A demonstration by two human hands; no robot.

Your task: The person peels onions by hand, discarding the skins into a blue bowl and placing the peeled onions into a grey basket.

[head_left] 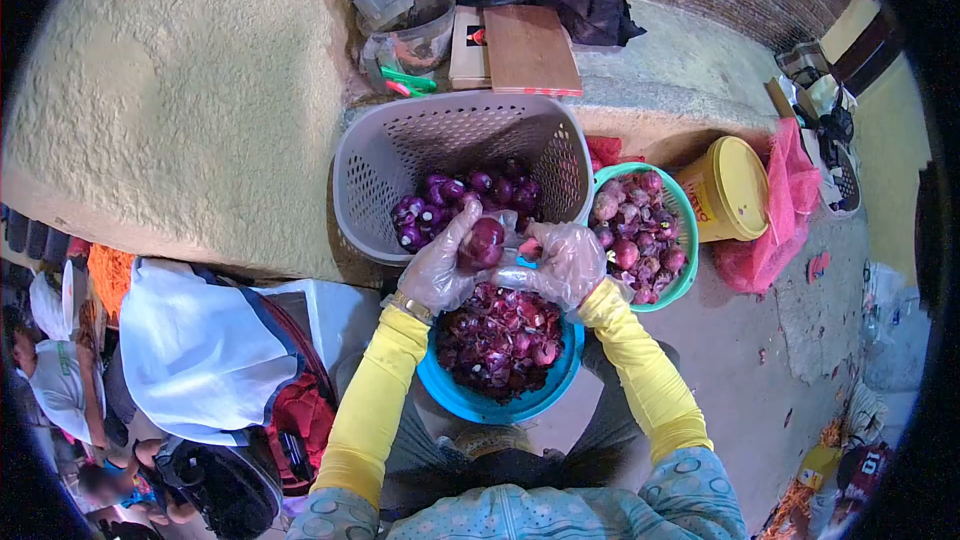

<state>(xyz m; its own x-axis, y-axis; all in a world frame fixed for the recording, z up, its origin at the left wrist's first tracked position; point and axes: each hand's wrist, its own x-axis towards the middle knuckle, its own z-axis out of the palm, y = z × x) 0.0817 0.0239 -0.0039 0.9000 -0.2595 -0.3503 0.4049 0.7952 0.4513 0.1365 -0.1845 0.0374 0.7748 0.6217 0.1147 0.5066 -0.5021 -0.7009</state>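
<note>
My left hand (440, 265), in a clear plastic glove, is closed around a red onion (482, 243) with smooth purple skin. Close beside it, my right hand (568, 262), also gloved, is closed with the fingers pinched. A small pink and blue bit shows at its fingertips, but I cannot make out what it holds. Below both hands is a blue basin (430, 385) full of onion skins (500, 345). Behind them, a grey perforated basket (380, 155) holds several shiny peeled onions (425, 210). A green basket (690, 230) with unpeeled onions (635, 240) stands right of my right hand.
A yellow-lidded bucket (720, 190) and a pink mesh sack (765, 250) stand at the right. Wooden boards (530, 45), plastic containers (420, 30) and green-handled scissors (408, 80) lie on the ledge behind. At left are bags (210, 350) and another person (65, 380).
</note>
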